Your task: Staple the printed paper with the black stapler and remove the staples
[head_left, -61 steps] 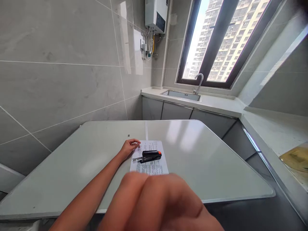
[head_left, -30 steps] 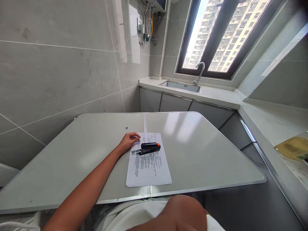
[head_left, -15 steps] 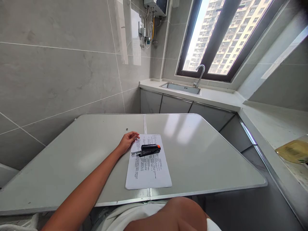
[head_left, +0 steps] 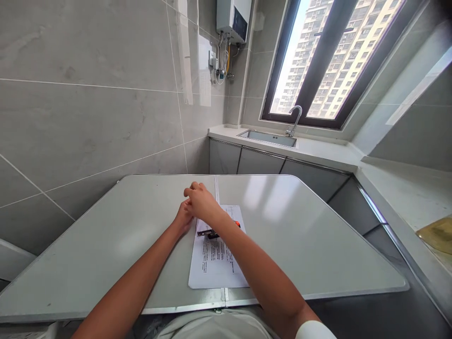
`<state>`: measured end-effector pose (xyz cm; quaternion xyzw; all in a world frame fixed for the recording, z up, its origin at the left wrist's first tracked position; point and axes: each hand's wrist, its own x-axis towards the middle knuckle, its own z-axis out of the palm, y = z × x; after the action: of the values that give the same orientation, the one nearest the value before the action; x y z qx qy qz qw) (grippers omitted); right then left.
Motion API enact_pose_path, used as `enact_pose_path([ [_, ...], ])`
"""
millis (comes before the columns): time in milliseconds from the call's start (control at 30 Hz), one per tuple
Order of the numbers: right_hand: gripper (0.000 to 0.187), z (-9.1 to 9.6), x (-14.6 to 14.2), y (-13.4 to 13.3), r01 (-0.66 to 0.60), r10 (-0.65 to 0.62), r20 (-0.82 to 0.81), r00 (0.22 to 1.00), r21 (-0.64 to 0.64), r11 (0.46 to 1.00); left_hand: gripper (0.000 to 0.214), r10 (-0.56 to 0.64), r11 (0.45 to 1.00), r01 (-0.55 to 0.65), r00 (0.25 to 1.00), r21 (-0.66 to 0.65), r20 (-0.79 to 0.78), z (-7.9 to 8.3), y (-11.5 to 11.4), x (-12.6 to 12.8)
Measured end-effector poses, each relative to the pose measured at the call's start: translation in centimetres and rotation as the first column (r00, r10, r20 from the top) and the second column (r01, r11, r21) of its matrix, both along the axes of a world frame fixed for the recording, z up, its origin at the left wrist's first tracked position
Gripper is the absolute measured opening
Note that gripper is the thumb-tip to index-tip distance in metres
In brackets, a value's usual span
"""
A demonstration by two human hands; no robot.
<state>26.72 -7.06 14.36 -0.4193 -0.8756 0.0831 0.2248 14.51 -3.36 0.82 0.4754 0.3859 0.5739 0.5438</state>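
Note:
A black stapler (head_left: 213,234) with an orange end lies across a stack of printed paper sheets (head_left: 212,270). Its metal magazine sticks out at the left, and my right forearm covers much of its body. My left hand (head_left: 184,215) rests on the table by the upper left corner of the paper, its fingers mostly hidden. Crossing over in front of it, my right hand (head_left: 202,200) is closed, with its fingers curled beside the left hand. What those fingers hold, if anything, does not show.
The pale folding table (head_left: 300,249) has a metal seam down its middle. Beyond it stands a counter with a sink (head_left: 268,137) and a faucet (head_left: 295,121). On the right counter lies a yellowish object (head_left: 438,234). A water heater (head_left: 233,21) hangs on the wall.
My right hand has come in from the lower right, over the stapler, to my left hand. It now covers the spot near two tiny dark bits on the table. The view has tilted up slightly.

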Motion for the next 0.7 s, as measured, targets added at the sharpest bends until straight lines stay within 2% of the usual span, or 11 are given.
enact_pose_path([
  [100, 0.021, -1.8, 0.8, 2.1, 0.023, -0.017, 0.125, 0.992, -0.046, 0.999, 0.028, -0.006, 0.998, 0.011, 0.996, -0.055, 0.092, -0.3, 0.3, 0.0],
  [200, 0.021, -3.0, 1.0, 2.9, 0.000, 0.011, 0.212, 0.977, -0.051, 0.999, 0.027, -0.011, 0.997, 0.022, 0.990, -0.078, 0.138, -0.4, 0.4, 0.1],
  [367, 0.027, -4.1, 1.6, 3.1, 0.014, -0.009, 0.188, 0.982, -0.024, 1.000, 0.030, -0.046, 0.997, 0.056, 0.981, -0.050, 0.189, -0.1, 0.3, -0.1],
  [700, 0.023, -5.0, 3.6, 3.7, 0.084, -0.085, 0.133, 0.987, 0.014, 0.996, 0.046, -0.156, 0.988, 0.157, 0.975, 0.011, 0.161, 0.7, -0.1, 0.0],
])
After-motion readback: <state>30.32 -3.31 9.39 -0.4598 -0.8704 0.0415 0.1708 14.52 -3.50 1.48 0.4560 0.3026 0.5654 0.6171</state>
